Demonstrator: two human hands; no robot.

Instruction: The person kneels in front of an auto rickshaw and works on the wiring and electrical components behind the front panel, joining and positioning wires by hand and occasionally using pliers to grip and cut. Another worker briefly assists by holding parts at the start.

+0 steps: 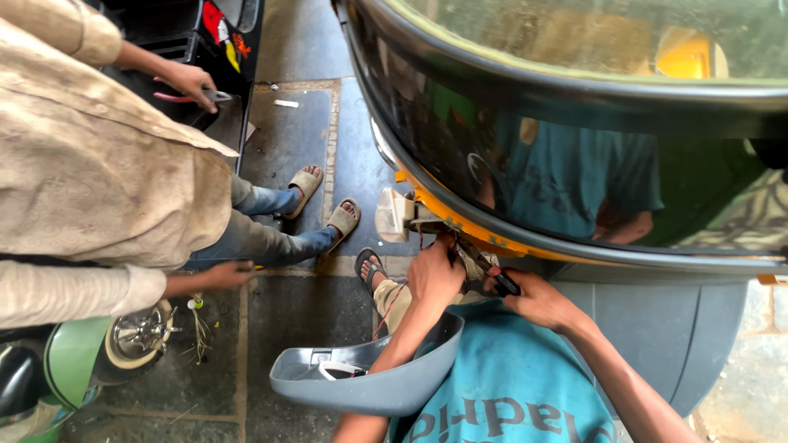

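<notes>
My left hand (435, 275) reaches up under the yellow front edge (460, 226) of a three-wheeled vehicle, its fingers curled out of sight. Thin red wires (392, 305) hang down beside its wrist. My right hand (538, 299) is closed around a black-handled tool (502, 283) whose tip points toward the same spot under the edge. A grey plastic cover (369, 381) hangs around my left forearm. A white headlight unit (392, 215) sticks out just left of both hands.
The dark curved windshield (574, 148) fills the upper right. On the left stands another person in a beige shirt (90, 164), holding red-handled pliers (185, 96), with sandalled feet (343, 217) on the stone floor. A green scooter wheel (135, 336) sits at the lower left.
</notes>
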